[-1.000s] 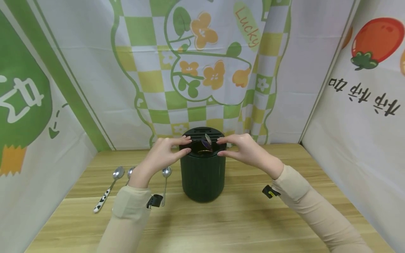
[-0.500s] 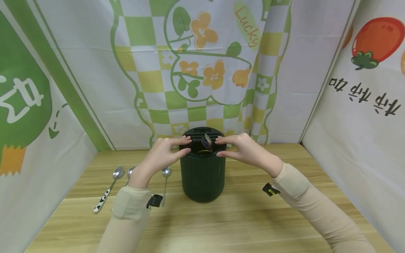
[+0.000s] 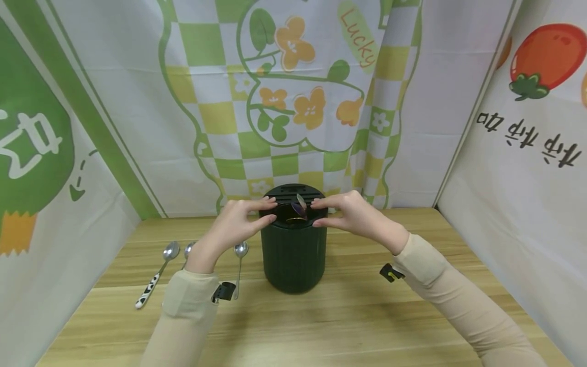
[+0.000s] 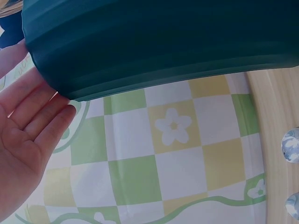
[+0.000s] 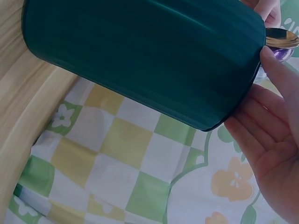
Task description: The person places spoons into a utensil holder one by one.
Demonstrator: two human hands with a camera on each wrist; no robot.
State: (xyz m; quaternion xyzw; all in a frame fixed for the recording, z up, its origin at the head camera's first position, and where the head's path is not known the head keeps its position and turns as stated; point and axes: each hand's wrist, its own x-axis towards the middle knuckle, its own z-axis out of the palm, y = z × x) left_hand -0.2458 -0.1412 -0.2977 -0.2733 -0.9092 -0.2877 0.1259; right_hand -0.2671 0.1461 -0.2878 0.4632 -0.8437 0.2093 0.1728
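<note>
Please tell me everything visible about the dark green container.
The dark green container, rounded, ribbed and plastic-looking, stands upright on the wooden table. Its dark top has a slotted section behind an opening, where shiny utensil ends stick up. The left hand and right hand touch its rim on opposite sides.

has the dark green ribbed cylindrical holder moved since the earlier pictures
No, in the head view the dark green holder shows no visible shift either way against the pale wood-grain table beneath it.
</note>
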